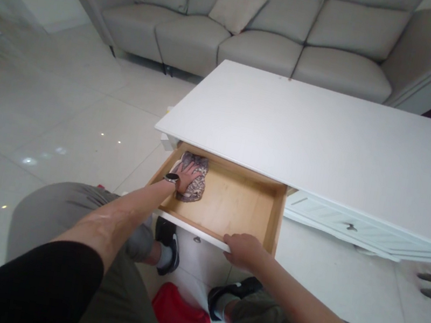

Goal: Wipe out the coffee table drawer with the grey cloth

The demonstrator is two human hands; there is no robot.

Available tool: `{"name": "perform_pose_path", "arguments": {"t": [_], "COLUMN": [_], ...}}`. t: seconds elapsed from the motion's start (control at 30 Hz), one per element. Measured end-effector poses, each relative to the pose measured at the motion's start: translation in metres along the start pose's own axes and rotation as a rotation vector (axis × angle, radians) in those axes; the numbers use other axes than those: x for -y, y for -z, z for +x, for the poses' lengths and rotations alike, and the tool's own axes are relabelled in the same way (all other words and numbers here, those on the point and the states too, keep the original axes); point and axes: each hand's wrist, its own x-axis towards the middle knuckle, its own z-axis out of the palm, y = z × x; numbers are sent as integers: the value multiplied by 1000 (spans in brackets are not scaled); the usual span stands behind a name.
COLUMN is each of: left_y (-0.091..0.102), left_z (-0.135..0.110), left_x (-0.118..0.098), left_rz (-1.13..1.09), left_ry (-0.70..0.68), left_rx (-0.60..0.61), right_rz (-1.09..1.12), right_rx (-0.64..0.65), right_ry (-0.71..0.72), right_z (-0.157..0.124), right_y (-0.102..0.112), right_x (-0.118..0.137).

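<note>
My left hand (187, 177), with a watch (171, 177) on its wrist, lies flat with spread fingers on a patterned cloth (194, 190). The crumpled cloth rests on the wooden bottom at the left end of a pulled-out drawer (239, 203). My right hand (243, 250) is closed over the top edge of the drawer's white front panel, near its right end. A small knob (197, 239) shows on that front, left of my right hand.
The drawer belongs to a white coffee table (317, 139), which has a second, closed drawer (348, 226) at the right. A grey sofa (265, 55) with a pillow (240, 3) stands behind. Something red (180, 313) lies on the tiled floor between my feet.
</note>
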Motion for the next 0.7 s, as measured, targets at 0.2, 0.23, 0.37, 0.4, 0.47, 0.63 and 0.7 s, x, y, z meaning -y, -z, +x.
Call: {"name": "perform_pose_path", "arguments": {"t": [0.2,0.23,0.37,0.4,0.47,0.63,0.7], "left_y": [8,7,2,0,-3,-5,-3], "left_z": [11,12,11,10,7,4,6], "left_x": [-18,-20,-20,-19,-15,-11,-13], "left_rz": [-26,-16,42,43,17,-34,-31], "left_ry": [-34,-39,-75,-90,-118,-106,-93], "left_rx": [30,35,54,47,10,-24,13], "right_rz": [8,8,8,9,13,15,13], "right_rx": [42,42,38,35,34,30,23], "right_ry": [3,5,4,4,4,10,18], "right_z": [2,3,4,3,3,3,3], "right_y": [4,3,1,0,1,1,0], "right_x": [0,0,-1,-1,-1,-1,-1]}}
